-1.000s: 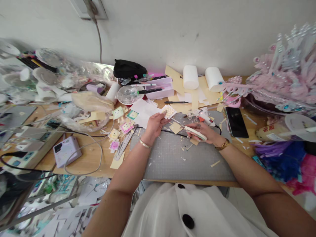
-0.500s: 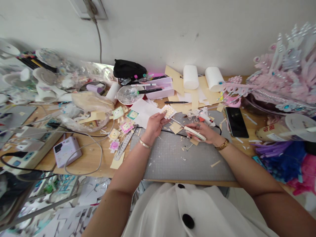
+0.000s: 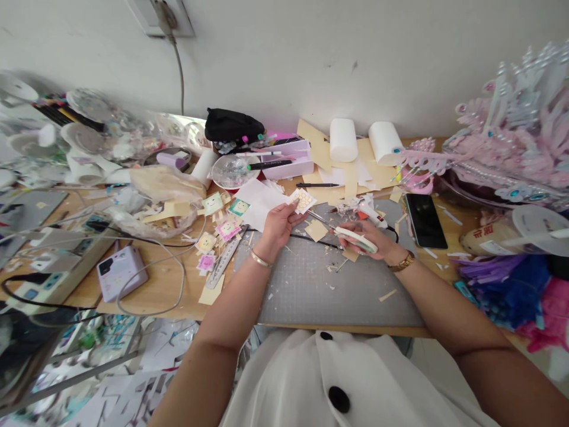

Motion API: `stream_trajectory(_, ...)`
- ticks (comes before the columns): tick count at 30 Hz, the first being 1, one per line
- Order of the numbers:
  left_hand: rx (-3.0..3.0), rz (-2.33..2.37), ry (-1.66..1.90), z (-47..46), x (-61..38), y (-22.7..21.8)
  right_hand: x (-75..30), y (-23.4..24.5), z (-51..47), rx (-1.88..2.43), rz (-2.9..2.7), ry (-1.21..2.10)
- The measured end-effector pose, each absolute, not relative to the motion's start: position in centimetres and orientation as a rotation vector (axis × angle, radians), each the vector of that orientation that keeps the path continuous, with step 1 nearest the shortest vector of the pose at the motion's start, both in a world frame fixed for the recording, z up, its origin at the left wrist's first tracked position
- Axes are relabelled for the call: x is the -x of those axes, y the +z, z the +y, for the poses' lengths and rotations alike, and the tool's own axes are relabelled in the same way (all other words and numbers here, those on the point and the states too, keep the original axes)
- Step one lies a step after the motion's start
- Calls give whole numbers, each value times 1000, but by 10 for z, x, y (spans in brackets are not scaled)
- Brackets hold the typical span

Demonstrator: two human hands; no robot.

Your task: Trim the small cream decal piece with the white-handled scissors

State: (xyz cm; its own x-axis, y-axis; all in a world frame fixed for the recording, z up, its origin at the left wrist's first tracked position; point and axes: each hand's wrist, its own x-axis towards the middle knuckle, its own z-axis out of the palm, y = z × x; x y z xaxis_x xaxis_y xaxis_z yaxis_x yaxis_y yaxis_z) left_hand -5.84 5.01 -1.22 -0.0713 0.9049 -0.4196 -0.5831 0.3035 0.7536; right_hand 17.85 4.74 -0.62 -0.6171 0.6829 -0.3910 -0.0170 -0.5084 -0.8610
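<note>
Left hand (image 3: pixel 278 225) pinches a small patterned card (image 3: pixel 303 200); right hand (image 3: pixel 368 238) grips scissors (image 3: pixel 351 236) above the cutting mat (image 3: pixel 311 284) near the bench's far edge.

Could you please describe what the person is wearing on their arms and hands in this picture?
Both forearms are bare, with no sleeves showing. The left hand has a thin silver-coloured bangle at the wrist. The right hand has a gold-coloured wristwatch. No gloves on either hand.

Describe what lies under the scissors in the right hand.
Under the scissors in the right hand: the grey cutting mat, a tan card offcut, small paper scraps. The hand hides whatever lies directly beneath it.
</note>
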Motion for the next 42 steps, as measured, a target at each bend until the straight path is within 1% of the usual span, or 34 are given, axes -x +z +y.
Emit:
stream_trajectory(8,-425,1058,1276,51,57,-14,-176,-7,47,1039,-1291,2130)
stream_trajectory(23,-417,1060,1281,51,57,-14,-176,-9,46,999,-1232,2152)
stream_trajectory(42,-426,1061,1285,50,57,-13,-175,-8,47,1063,-1233,2114)
